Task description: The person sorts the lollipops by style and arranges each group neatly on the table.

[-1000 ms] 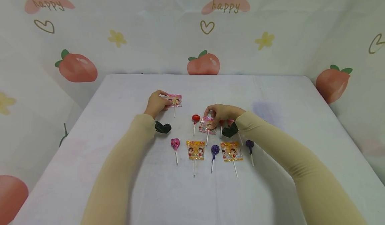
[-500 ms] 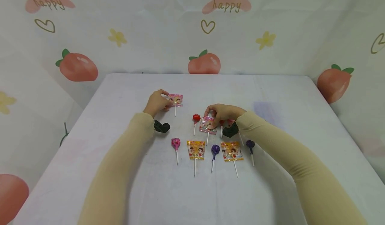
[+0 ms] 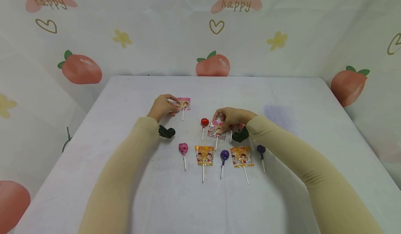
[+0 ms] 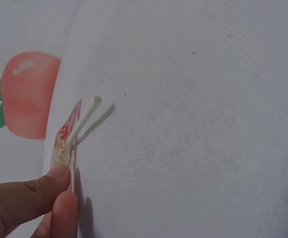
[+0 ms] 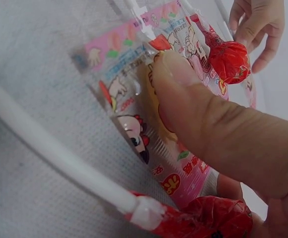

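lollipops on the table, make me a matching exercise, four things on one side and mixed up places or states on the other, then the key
Column one
1. left hand
2. round pink lollipop
3. right hand
4. left purple lollipop

Column two
A. holds the middle pink packet, beside a red lollipop
B. lies between the left yellow packet and the right yellow packet
C. holds the farthest pink packet
D. lies at the left end of the nearest row

Right pairs: 1-C, 2-D, 3-A, 4-B
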`<state>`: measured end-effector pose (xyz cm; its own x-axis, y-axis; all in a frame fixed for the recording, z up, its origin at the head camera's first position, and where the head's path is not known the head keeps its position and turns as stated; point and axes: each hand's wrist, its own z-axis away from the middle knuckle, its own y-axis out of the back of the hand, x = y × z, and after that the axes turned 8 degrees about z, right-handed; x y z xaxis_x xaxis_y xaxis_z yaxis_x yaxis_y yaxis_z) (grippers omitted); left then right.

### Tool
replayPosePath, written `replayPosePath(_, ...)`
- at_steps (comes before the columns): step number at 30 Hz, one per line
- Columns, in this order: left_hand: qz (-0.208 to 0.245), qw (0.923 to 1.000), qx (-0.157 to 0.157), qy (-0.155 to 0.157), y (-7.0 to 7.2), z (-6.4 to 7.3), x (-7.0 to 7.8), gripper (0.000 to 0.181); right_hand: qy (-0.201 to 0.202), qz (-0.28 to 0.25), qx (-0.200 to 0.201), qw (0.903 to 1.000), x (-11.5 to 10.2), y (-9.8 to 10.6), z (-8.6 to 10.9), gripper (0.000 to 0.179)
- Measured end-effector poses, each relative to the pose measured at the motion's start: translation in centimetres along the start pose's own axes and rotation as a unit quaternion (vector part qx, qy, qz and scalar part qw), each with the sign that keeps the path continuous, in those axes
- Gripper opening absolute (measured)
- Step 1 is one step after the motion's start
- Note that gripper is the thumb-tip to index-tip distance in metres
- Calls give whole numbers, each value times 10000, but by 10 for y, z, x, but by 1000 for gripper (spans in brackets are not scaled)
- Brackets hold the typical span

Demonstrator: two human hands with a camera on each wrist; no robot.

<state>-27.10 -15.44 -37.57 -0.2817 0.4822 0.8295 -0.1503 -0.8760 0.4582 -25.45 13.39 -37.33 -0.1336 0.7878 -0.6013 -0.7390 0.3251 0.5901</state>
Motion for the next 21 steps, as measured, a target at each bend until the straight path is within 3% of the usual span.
replayPosePath(8,-41,9999,-88,109,1,2,1,44,-35,-205,-31,9998,0,-1,1,47)
replayPosePath(16,31,9990,-66,451,-1,-4,-2,44,34,35,75,10000,0,-2,-2,47)
replayPosePath(21,221,9988,-105,430,-1,-5,-4,45,-23,-97,11,9999,-1,-1,1,46)
